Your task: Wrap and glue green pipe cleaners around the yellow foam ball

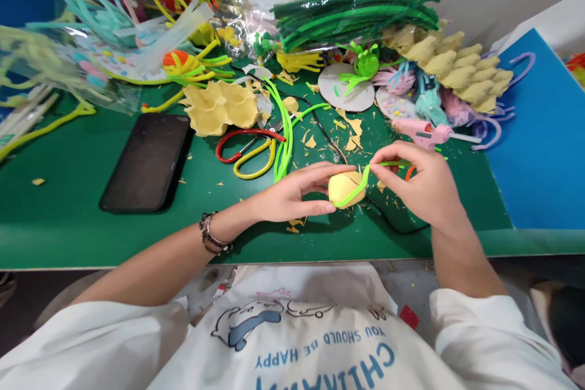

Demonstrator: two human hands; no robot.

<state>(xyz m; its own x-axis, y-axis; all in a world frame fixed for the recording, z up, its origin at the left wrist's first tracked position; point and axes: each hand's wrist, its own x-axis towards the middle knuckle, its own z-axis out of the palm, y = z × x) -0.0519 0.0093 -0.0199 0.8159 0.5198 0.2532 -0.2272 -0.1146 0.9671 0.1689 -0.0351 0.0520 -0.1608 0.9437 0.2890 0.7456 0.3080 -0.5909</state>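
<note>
My left hand [304, 193] holds a yellow egg-carton cup [340, 187] between its thumb and fingers, above the green tabletop. A bright green pipe cleaner [358, 192] runs along the cup's lower right edge and bends upward. Pinched on that pipe cleaner, just right of the cup, is my right hand [414, 181]; its free end passes behind the fingers. Red-and-yellow-handled scissors [251, 151] lie left of several loose green pipe cleaners [286, 140]. A pink glue gun [427, 132] lies beyond my right hand.
A black phone [147, 163] lies at left. Behind are a yellow carton piece [220, 108], bagged dark green pipe cleaners [361, 12], stacked carton cups [457, 64] and finished pipe-cleaner pieces. Carton scraps [354, 131] and a black cord lie mid-table; a blue board [543, 140] is at right.
</note>
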